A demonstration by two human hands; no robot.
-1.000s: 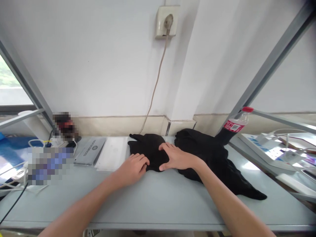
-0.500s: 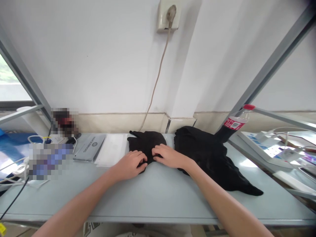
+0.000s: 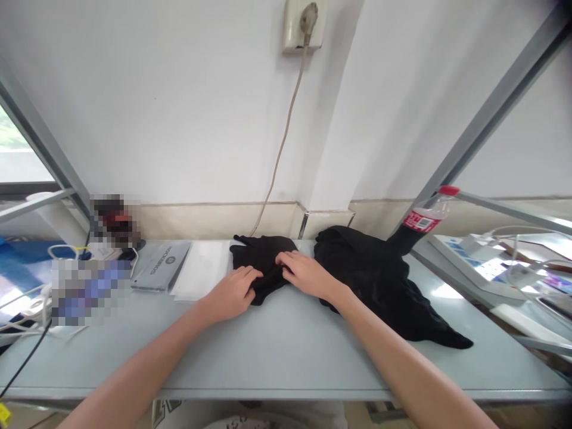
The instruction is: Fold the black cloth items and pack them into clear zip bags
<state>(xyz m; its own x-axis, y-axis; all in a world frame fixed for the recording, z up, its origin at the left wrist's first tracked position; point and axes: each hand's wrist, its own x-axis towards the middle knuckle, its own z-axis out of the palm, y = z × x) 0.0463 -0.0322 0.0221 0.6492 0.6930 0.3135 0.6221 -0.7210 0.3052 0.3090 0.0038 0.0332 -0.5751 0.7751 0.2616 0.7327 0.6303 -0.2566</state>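
Note:
A small piece of black cloth (image 3: 263,250) lies rumpled on the grey tabletop, with a narrow strip sticking out at its far left corner. My left hand (image 3: 229,293) grips its near left edge, fingers curled over the fabric and thumb below. At the right side of the same cloth, my right hand (image 3: 306,273) pinches the fabric, its fingertips partly hidden in the folds. A fold runs between the two hands. Just right of my right hand, a larger black garment (image 3: 370,274) is spread in a loose heap; my right forearm passes over its near edge.
A cola bottle (image 3: 420,221) leans behind the larger garment. Left of the small cloth are a white sheet (image 3: 201,271) and a grey printed packet (image 3: 161,267). Cables and white chargers (image 3: 482,247) lie at the right. A cord (image 3: 282,140) hangs from the wall socket (image 3: 297,33).
The near edge of the small cloth has shifted away from me and folded upward. My right hand has moved slightly up, and my left hand slightly left. The view tilts a little.

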